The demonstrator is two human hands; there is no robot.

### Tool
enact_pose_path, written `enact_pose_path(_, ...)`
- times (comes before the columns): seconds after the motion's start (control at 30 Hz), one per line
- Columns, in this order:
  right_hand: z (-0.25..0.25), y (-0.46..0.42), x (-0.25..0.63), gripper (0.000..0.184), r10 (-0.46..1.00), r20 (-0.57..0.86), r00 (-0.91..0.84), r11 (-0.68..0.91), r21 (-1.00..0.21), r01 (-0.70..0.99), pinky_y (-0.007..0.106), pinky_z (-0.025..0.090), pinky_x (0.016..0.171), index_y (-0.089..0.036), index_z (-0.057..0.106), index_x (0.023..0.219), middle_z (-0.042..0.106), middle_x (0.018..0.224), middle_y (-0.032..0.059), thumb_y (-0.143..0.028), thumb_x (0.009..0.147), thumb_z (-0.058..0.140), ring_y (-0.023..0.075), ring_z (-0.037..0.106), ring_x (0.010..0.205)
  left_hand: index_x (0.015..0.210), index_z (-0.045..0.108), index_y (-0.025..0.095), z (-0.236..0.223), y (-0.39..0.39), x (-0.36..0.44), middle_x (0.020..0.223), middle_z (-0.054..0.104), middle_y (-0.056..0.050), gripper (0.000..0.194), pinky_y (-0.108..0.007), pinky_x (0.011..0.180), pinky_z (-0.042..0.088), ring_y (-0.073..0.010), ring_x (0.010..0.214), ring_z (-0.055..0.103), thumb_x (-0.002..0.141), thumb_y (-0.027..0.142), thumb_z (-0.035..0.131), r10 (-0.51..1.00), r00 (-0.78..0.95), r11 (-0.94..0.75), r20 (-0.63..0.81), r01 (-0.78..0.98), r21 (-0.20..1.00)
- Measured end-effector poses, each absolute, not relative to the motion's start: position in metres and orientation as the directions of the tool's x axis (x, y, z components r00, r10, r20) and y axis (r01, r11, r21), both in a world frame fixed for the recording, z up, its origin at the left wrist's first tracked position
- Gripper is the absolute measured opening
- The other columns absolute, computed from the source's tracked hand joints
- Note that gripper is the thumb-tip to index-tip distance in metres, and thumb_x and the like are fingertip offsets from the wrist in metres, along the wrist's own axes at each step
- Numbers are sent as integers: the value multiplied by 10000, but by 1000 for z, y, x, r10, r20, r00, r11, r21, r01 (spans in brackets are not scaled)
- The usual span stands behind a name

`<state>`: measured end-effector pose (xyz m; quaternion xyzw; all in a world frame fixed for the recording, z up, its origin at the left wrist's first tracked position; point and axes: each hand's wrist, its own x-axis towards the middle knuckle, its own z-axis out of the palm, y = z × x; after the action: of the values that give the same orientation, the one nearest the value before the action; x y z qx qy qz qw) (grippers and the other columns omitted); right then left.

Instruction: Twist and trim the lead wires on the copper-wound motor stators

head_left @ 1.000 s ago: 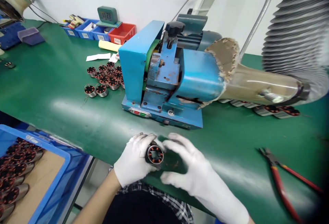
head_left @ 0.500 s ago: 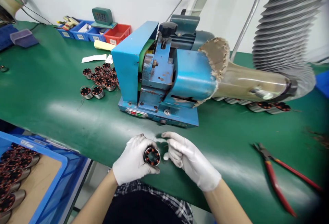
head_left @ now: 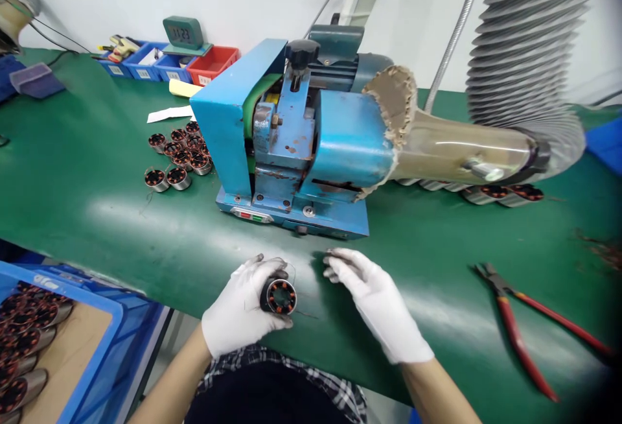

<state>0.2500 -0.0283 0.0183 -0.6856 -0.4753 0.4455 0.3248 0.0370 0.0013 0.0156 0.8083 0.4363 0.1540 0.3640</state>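
Note:
My left hand (head_left: 245,314), in a white glove with darkened fingertips, is wrapped around a motor stator (head_left: 281,297). The stator has a metal ring and copper windings, and its open end faces up toward me. Thin wire ends (head_left: 307,315) stick out from it on the right. To the right of the stator, apart from it, my gloved right hand (head_left: 372,301) hovers over the table with loosely bent fingers and nothing visible in them. Beyond both hands stands a blue belt machine (head_left: 291,177) with red and green buttons.
Several stators (head_left: 178,177) stand left of the machine, and more lie in a blue crate (head_left: 114,320) at lower left. Red-handled pliers (head_left: 515,327) lie on the green table (head_left: 97,216) at right. A duct (head_left: 461,148) joins the machine's right side. Small bins (head_left: 214,64) line the wall.
My right hand has moved away to the right from the stator, its fingers drawn closer together. My left hand still holds the stator, and wire ends now show at its right. The view has shifted slightly.

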Motion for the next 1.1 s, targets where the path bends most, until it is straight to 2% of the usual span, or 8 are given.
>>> enact_pose_path(0.07, 23, -40, 245, 322, 993, -115, -34, -77, -827, 557, 370, 457, 849, -186, 547, 1070, 620, 1069, 96, -341, 790, 574, 216, 583, 954, 1206, 433, 238, 13, 1, 36, 1231, 526, -84, 762, -493, 1026, 299, -311, 1204, 406, 536, 300, 792, 802, 597, -433, -15, 599, 674)
enact_pose_path(0.17, 25, -55, 230, 405, 952, -6, -307, 243, -595, 766, 411, 455, 796, -159, 489, 1158, 612, 1037, 117, -262, 784, 606, 254, 568, 913, 1139, 507, 263, 12, 2, 35, 1219, 549, -51, 636, -479, 1046, 273, -290, 1207, 410, 568, 337, 779, 768, 640, -500, 27, 573, 649)
enact_pose_path(0.33, 33, -53, 220, 89, 879, -39, -475, 434, -348, 831, 306, 388, 551, -156, 530, 894, 584, 691, 34, -181, 877, 446, 181, 525, 576, 1077, 543, 244, 25, -1, 35, 1222, 549, -79, 563, -437, 978, 371, -288, 1184, 443, 572, 305, 786, 778, 626, -406, -42, 554, 727)
enact_pose_path(0.57, 64, -52, 236, 328, 757, 72, -649, 653, -78, 753, 307, 237, 467, -97, 529, 1017, 550, 569, 27, -7, 763, 340, 172, 433, 448, 1068, 553, 222, 46, -8, 37, 1174, 577, -74, 634, -382, 961, 401, -275, 1115, 504, 497, 228, 828, 776, 625, -306, -83, 489, 817)
enact_pose_path(0.73, 65, -54, 239, 224, 880, -8, -475, 396, -542, 741, 251, 333, 516, -204, 530, 784, 558, 617, 1, -110, 836, 333, 139, 470, 516, 1079, 539, 262, 48, -15, 38, 1159, 581, -28, 509, -362, 943, 430, -240, 1090, 536, 618, 209, 749, 793, 585, -49, -169, 339, 940)
enact_pose_path(0.83, 63, -52, 236, 257, 900, -93, -425, 156, -843, 515, 207, 376, 541, -214, 487, 696, 528, 625, -28, -259, 895, 330, 112, 475, 545, 1118, 534, 252, 54, -14, 36, 1166, 584, -43, 506, -375, 952, 429, -246, 1089, 545, 645, 214, 708, 768, 637, -10, -70, 121, 993)
enact_pose_path(1.0, 71, -43, 235, 241, 869, -174, -464, -23, -950, 312, 192, 358, 504, -210, 434, 637, 435, 582, -51, -306, 854, 395, 101, 400, 531, 817, 649, 233, 78, -10, 36, 824, 672, -28, 74, -372, 933, 445, -218, 904, 624, 756, 263, 619, 743, 661, -203, 109, 67, 977)
enact_pose_path(1.1, 82, -40, 237, 280, 861, -193, -471, 29, -906, 423, 193, 369, 523, -207, 449, 632, 468, 582, -48, -328, 875, 380, 102, 423, 536, 1073, 563, 233, 84, -13, 34, 1142, 568, -96, 499, -379, 945, 436, -272, 1123, 504, 622, 300, 765, 804, 575, -369, 153, 279, 887)
